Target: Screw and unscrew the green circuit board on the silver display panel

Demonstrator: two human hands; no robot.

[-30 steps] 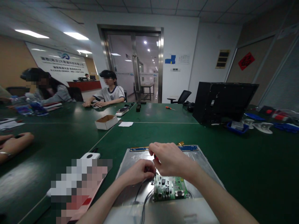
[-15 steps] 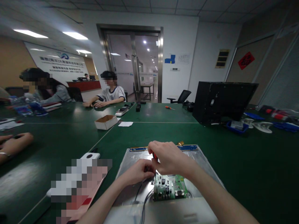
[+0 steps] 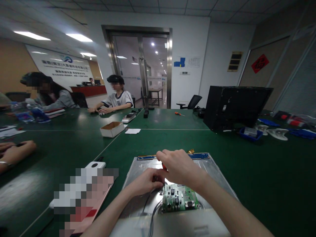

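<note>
My right hand (image 3: 181, 167) is closed round the red handle of a screwdriver (image 3: 164, 167), held upright over the far left corner of a green circuit board (image 3: 181, 199). Most of the tool is hidden by my fingers. My left hand (image 3: 149, 179) is pinched at that same corner, low beside the tool; what its fingertips hold cannot be made out. The board lies on a silver metal panel (image 3: 130, 174) with a narrow blue board (image 3: 202, 156) along its far edge. Dark cables (image 3: 151, 220) run from the board's left side towards me.
Left of the panel lie a white device (image 3: 95, 164) and a pink sheet (image 3: 105, 189), both partly blurred out. Farther off are an open box (image 3: 112, 129), an orange screwdriver (image 3: 179, 114) and a black monitor (image 3: 237, 107). Another person's hands (image 3: 19, 153) rest at the left; other people sit beyond.
My right hand's fingers have shifted slightly round the screwdriver handle, so less of the red shows. My left hand and the circuit board stay in place.
</note>
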